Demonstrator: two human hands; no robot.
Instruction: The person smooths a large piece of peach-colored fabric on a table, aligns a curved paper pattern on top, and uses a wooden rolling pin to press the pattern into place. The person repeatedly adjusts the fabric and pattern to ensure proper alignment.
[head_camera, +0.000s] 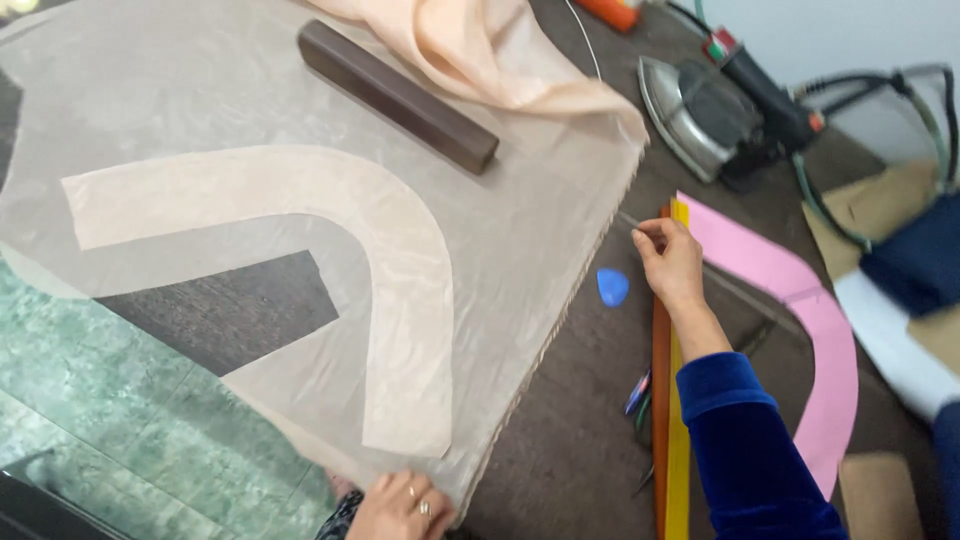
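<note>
Sheer fabric (520, 230) lay under the left hand (400, 508), pressed flat at its near edge; the right hand (668, 262) pinched a thread (628, 220) beside blue chalk (612, 287).

- dark wooden bar (398, 95) lying on the cloth, upper middle
- flat iron (700, 115) with its cable, top right
- pink curved paper pattern (815, 335), right side
- blue tailor's chalk (612, 287) on dark tabletop
- navy fabric (920, 255) at right edge
</note>
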